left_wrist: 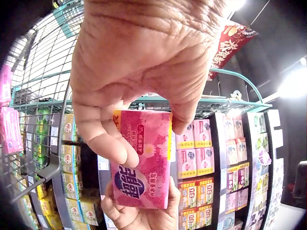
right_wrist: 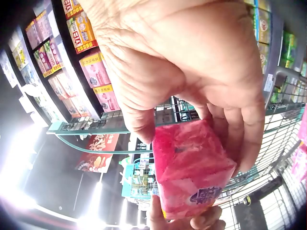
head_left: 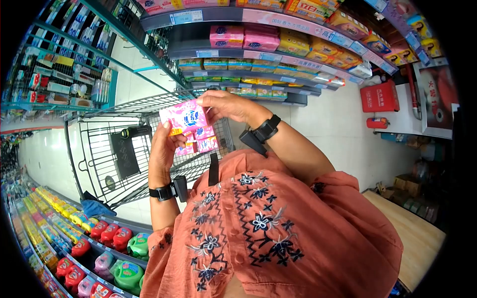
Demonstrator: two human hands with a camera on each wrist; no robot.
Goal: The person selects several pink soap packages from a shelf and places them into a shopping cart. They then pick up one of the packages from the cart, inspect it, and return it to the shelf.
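Both hands hold one pink wrapped pack with a blue logo (head_left: 187, 117) above the shopping cart. My left hand (head_left: 163, 149) pinches its near left end between thumb and fingers; the left wrist view shows this hand (left_wrist: 144, 52) over the printed face of the pack (left_wrist: 148, 155). At the opposite end, my right hand (head_left: 229, 106) grips with thumb and fingers. The folded end of the wrapper (right_wrist: 189, 151) faces the right hand (right_wrist: 192, 57) in the right wrist view. Similar pink packs (head_left: 206, 144) lie in the cart below, partly hidden by the held pack and left hand.
The wire cart (head_left: 92, 164) stands in front of the body. Shelves with packaged goods (head_left: 293, 43) run along the far side, and red and green bottles (head_left: 122, 238) line the lower left. A red box (head_left: 379, 97) and an extinguisher (head_left: 377, 122) are at the right.
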